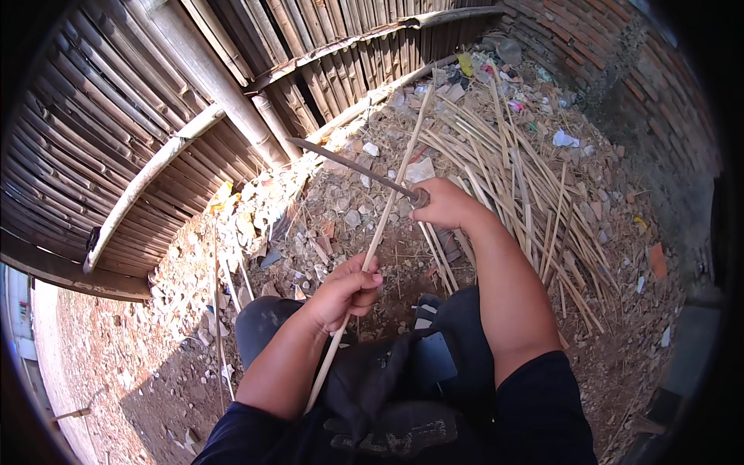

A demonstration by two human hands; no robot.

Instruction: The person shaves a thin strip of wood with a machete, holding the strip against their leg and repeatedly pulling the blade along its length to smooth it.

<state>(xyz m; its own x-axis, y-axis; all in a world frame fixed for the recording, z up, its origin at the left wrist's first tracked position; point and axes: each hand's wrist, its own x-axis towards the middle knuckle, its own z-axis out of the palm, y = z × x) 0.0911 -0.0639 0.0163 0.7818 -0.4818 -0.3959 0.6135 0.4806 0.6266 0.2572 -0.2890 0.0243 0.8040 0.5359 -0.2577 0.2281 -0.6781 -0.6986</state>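
My left hand (pixel 345 293) is wrapped round a long pale bamboo strip (pixel 403 160), which slants from my lap up and away to the far right. In my right hand (pixel 446 204) I grip the handle of a long dark-bladed knife (pixel 349 164). Its blade points to the far left and crosses the bamboo strip well above my left hand. Whether the edge bites into the strip or only rests on it, I cannot tell.
Many cut bamboo strips (pixel 535 209) lie in a loose pile on the right. Stones and litter cover the ground ahead. A bamboo wall (pixel 116 139) rises at the left, a brick wall (pixel 666 101) at the right. Thin sticks (pixel 218 310) stand beside my left knee.
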